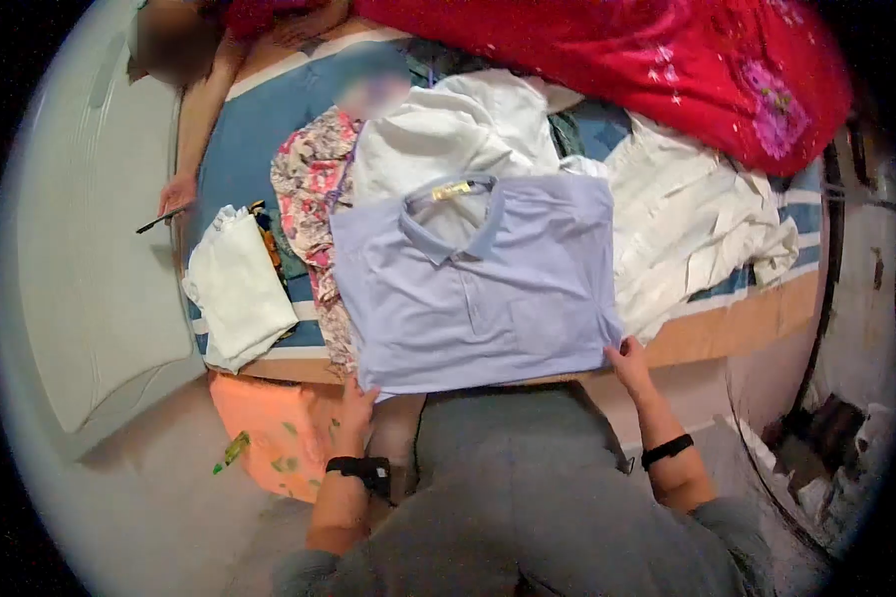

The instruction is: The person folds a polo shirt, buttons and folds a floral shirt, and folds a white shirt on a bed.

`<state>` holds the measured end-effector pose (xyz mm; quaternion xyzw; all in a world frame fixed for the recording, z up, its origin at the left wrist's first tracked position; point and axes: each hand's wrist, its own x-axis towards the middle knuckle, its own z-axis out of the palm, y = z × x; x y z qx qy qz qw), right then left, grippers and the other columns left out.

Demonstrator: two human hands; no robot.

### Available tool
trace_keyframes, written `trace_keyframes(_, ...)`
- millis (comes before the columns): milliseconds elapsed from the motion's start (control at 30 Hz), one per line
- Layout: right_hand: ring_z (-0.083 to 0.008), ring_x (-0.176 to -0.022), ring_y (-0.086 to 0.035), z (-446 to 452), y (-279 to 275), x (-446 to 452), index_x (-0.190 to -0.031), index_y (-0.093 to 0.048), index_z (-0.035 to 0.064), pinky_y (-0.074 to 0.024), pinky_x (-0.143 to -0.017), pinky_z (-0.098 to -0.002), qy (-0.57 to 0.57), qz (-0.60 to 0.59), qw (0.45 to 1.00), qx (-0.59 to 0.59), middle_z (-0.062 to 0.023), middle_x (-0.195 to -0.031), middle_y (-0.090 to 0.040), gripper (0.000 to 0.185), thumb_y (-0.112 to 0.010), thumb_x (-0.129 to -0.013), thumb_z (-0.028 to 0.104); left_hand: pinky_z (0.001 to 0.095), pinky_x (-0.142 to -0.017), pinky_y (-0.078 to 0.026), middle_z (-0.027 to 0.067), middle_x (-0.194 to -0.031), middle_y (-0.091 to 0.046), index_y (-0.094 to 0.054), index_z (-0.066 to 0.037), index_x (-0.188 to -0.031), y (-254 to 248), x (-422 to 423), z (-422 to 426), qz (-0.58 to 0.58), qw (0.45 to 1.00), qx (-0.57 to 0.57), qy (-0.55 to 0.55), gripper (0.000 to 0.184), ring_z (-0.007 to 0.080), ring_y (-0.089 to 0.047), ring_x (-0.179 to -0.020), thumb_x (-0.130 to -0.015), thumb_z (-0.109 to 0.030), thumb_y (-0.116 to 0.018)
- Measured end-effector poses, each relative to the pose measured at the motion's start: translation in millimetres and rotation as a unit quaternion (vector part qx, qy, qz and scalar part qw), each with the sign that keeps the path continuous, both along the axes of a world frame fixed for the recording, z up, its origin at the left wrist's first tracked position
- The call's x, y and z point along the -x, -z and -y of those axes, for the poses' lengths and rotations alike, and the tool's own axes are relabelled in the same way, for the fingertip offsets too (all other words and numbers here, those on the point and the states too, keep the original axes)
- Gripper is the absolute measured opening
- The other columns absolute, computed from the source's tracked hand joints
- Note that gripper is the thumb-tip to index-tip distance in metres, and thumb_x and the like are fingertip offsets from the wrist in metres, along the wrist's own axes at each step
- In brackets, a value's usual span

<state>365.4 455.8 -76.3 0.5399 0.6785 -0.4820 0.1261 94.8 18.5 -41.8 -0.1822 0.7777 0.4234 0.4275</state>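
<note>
A light purple collared shirt (pixel 548 259) lies spread over the near edge of the bed, its collar away from me and its sleeves out of sight. My left hand (pixel 357 406) pinches its near left corner, and my right hand (pixel 627 360) pinches the near right corner. Behind the shirt lie crumpled white clothes (pixel 438 129). A floral pink cloth (pixel 314 169) is bunched along its left side. To the right spreads a rumpled cream garment (pixel 687 219). A folded white cloth (pixel 237 289) rests at the left.
A red flowered cover (pixel 607 50) fills the back right of the blue mattress (pixel 244 129). At the upper left, another person's hand (pixel 178 195) holds a dark thin object (pixel 159 220). An orange bag (pixel 269 428) stands below the bed edge; a pale panel (pixel 100 229) is at left.
</note>
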Motion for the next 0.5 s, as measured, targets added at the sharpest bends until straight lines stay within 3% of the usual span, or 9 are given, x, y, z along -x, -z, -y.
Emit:
trace_keyframes(33,-0.0190,-0.073,-0.053,0,-13,16,-0.097,-0.052,-0.0009,-0.0429,-0.067,-0.0304,-0.048,0.048,0.992,-0.104,-0.0120,-0.084,-0.057,0.030,-0.064,-0.073,0.014,0.0313,-0.087,-0.041,0.0097,-0.108,-0.054,-0.038,-0.002,-0.120,-1,1,-11,0.032,0.998,0.029,-0.049,0.050,0.0211,-0.052,-0.101,-0.075,0.001,-0.059)
trace_keyframes(67,-0.0190,-0.073,-0.053,0,-26,31,-0.097,-0.052,-0.0009,-0.0429,-0.067,-0.0304,-0.058,0.039,0.991,-0.110,-0.0120,-0.084,-0.057,0.030,-0.064,-0.073,0.014,0.0313,-0.087,-0.041,0.0097,-0.108,-0.054,-0.038,-0.002,-0.120,-7,-4,-20,0.025,0.998,0.023,-0.060,0.050,0.0211,-0.052,-0.101,-0.075,0.001,-0.059)
trace_keyframes(133,-0.0287,-0.088,-0.052,-2,-48,77,-0.100,-0.051,-0.0012,-0.0413,-0.077,-0.0369,-0.141,-0.045,0.919,-0.366,-0.0198,-0.098,-0.053,0.040,-0.065,-0.066,0.013,0.0332,-0.083,-0.043,0.0113,-0.103,-0.056,-0.043,-0.001,-0.114,-3,-3,-20,-0.117,0.991,0.057,0.039,0.046,0.0226,-0.054,-0.096,-0.073,-0.005,-0.063)
trace_keyframes(200,-0.0311,-0.096,-0.048,2,-70,131,-0.102,-0.050,0.0014,-0.0390,-0.082,-0.0397,-0.201,-0.130,0.892,-0.383,-0.0201,-0.106,-0.049,0.042,-0.065,-0.066,0.014,0.0348,-0.080,-0.044,0.0134,-0.101,-0.057,-0.047,0.000,-0.109,38,-9,11,-0.212,0.966,0.090,0.117,0.044,0.0245,-0.055,-0.092,-0.071,-0.011,-0.067)
trace_keyframes(233,-0.0335,-0.104,-0.045,3,-78,162,-0.105,-0.050,0.0041,-0.0367,-0.086,-0.0425,-0.260,-0.180,0.864,-0.391,-0.0204,-0.113,-0.046,0.044,-0.065,-0.066,0.014,0.0355,-0.080,-0.044,0.0143,-0.100,-0.057,-0.047,0.000,-0.109,41,-10,15,-0.197,0.972,0.082,0.096,0.045,0.0259,-0.056,-0.091,-0.071,-0.012,-0.067)
trace_keyframes(367,-0.0325,-0.099,-0.048,45,-86,284,-0.097,-0.055,0.0058,-0.0377,-0.085,-0.0442,-0.402,-0.319,0.813,-0.274,-0.0136,-0.105,-0.053,0.032,-0.064,-0.067,0.012,0.0367,-0.080,-0.044,0.0157,-0.099,-0.058,-0.048,0.000,-0.109,61,-18,28,-0.163,0.986,0.034,0.023,0.044,0.0279,-0.056,-0.092,-0.072,-0.014,-0.066)
trace_keyframes(433,-0.0328,-0.097,-0.051,79,-79,340,-0.096,-0.057,0.0058,-0.0416,-0.082,-0.0402,-0.472,-0.351,0.783,-0.202,-0.0129,-0.105,-0.055,0.031,-0.064,-0.066,0.008,0.0373,-0.079,-0.044,0.0167,-0.099,-0.059,-0.049,0.000,-0.110,25,-5,11,-0.063,0.977,0.146,0.143,0.042,0.0285,-0.057,-0.094,-0.073,-0.014,-0.065)
trace_keyframes(500,-0.0309,-0.097,-0.052,112,-58,376,-0.099,-0.057,0.0069,-0.0396,-0.084,-0.0415,-0.530,-0.334,0.747,-0.224,-0.0114,-0.104,-0.056,0.033,-0.064,-0.067,0.011,0.0376,-0.079,-0.045,0.0176,-0.100,-0.059,-0.050,0.000,-0.110,51,-14,22,-0.095,0.985,0.096,0.106,0.042,0.0292,-0.057,-0.094,-0.073,-0.015,-0.065)
